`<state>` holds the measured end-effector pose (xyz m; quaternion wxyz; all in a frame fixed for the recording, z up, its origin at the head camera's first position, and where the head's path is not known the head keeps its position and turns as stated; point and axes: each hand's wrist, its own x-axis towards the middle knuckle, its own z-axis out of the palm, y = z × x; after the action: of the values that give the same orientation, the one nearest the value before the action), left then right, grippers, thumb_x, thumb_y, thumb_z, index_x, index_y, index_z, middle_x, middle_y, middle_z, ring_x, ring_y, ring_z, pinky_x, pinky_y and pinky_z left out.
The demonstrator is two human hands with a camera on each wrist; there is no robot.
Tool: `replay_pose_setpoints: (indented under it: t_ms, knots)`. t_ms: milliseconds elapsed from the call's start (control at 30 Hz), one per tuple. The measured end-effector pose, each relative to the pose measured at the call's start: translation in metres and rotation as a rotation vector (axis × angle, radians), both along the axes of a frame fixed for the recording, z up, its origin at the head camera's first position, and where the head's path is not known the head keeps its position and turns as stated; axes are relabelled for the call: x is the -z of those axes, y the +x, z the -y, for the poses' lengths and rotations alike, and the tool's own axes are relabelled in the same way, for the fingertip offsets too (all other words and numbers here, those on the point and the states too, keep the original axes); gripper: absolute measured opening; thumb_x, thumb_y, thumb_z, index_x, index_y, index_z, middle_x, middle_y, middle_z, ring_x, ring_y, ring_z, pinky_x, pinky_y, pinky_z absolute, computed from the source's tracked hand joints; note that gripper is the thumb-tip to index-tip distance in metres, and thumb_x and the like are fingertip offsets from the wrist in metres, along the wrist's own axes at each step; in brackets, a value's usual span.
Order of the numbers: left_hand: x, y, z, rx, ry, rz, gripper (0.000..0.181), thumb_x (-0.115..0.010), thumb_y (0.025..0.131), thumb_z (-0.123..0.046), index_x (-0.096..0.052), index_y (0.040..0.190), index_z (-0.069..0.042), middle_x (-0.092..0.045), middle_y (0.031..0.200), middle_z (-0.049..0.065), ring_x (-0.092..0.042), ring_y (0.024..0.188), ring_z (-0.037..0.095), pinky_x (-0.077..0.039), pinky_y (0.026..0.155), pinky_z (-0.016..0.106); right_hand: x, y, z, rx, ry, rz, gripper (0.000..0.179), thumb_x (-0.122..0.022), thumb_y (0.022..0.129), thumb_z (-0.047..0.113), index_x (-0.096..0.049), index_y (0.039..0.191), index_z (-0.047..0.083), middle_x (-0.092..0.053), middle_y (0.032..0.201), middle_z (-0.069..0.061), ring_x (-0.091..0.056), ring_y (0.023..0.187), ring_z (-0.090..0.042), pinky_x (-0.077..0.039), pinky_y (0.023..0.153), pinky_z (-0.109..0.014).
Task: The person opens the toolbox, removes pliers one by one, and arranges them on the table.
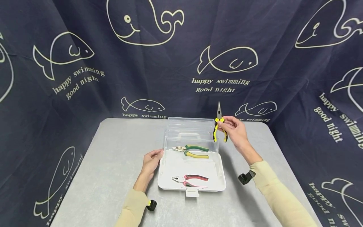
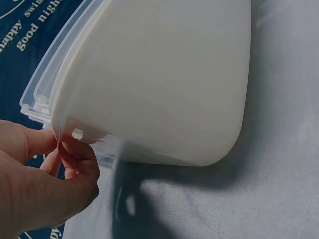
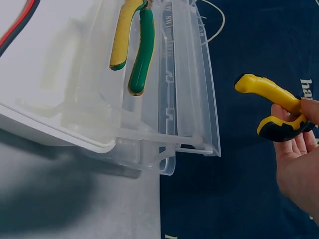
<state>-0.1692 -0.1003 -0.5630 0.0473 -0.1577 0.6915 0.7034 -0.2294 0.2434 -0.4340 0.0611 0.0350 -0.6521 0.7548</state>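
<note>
Pinching yellow pliers (image 1: 217,120) with their tips up, the right hand (image 1: 236,129) holds them raised near the right edge of the clear lid (image 1: 181,126). Well apart, the left hand (image 1: 151,162) grips the left rim of the box (image 1: 187,167). Green pliers (image 1: 188,147) lie far, by the lid; red pliers (image 1: 195,177) lie near.

Your left hand (image 1: 151,161) is pinching, kinda low on the left, while your right hand (image 1: 236,131) is up higher on the right, pinching too. Left forearm (image 1: 135,200) slants in from near left, right forearm (image 1: 278,191) from near right.
</note>
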Motion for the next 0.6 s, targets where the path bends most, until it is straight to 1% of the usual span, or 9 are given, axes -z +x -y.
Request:
replay_pose_setpoints:
  t_ms: [100, 233, 400, 600]
  knots:
    - [0.0, 0.0, 0.0, -0.001, 0.002, -0.004, 0.03, -0.068, 0.101, -0.016, -0.069, 0.121, 0.006, -0.073, 0.096, 0.007, -0.062, 0.078, 0.01, -0.05, 0.066, 0.022, 0.003, 0.002, -0.005, -0.004, -0.029, 0.013, 0.029, -0.073, 0.091, -0.007, -0.058, 0.116, -0.011, -0.074, 0.092, -0.001, -0.074, 0.083, -0.011, -0.059, 0.081, -0.031]
    - [0.0, 0.0, 0.0, 0.001, 0.004, 0.002, 0.028, -0.068, 0.101, -0.016, -0.07, 0.12, 0.004, -0.072, 0.095, 0.005, -0.062, 0.079, 0.01, -0.05, 0.067, 0.022, 0.008, 0.004, -0.013, 0.01, -0.035, 0.037, 0.028, -0.073, 0.093, -0.004, -0.058, 0.116, -0.01, -0.075, 0.093, -0.001, -0.074, 0.084, -0.011, -0.059, 0.081, -0.03]
    - [0.0, 0.0, 0.001, 0.001, -0.007, 0.01, 0.028, -0.068, 0.1, -0.017, -0.07, 0.12, 0.003, -0.072, 0.095, 0.003, -0.062, 0.08, 0.01, -0.05, 0.068, 0.022, 0.015, 0.007, -0.022, 0.018, -0.072, 0.063, 0.025, -0.071, 0.094, -0.002, -0.059, 0.116, -0.008, -0.076, 0.095, -0.002, -0.074, 0.086, -0.012, -0.058, 0.083, -0.031]
    - [0.001, 0.0, 0.001, 0.008, -0.001, 0.01, 0.029, -0.068, 0.101, -0.017, -0.07, 0.121, 0.003, -0.072, 0.097, 0.005, -0.063, 0.08, 0.011, -0.051, 0.069, 0.023, 0.024, 0.011, -0.033, 0.017, -0.109, 0.082, 0.022, -0.071, 0.095, -0.002, -0.063, 0.115, -0.006, -0.078, 0.097, -0.004, -0.075, 0.087, -0.013, -0.058, 0.084, -0.031]
